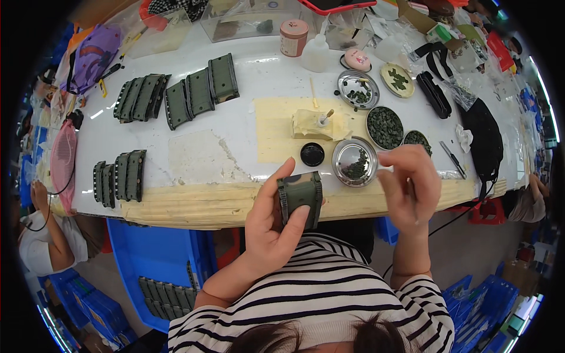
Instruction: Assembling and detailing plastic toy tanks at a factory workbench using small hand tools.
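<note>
In my left hand (pixel 272 226) is a curved olive-green part (pixel 301 197) with camouflage patches and ribbed edges. My thumb presses on its face, and my fingers wrap round its far side. My right hand (pixel 412 185) is raised to the right of the part, its fingers curled in a pinch. Whatever it may hold is too small or blurred to make out. Close to that hand stands a round metal dish (pixel 338 176) with small dark green pieces (pixel 356 167) in it. A round black lid or cap (pixel 312 155) lies between this dish and the held part.
Rows of similar green parts (pixel 141 97) stand on the table's left side. Tins of green pieces (pixel 385 128), a wrapped block with a stick (pixel 321 122) and a white squeeze bottle (pixel 316 53) are farther back. A blue crate (pixel 170 247) with more parts sits below the table edge.
</note>
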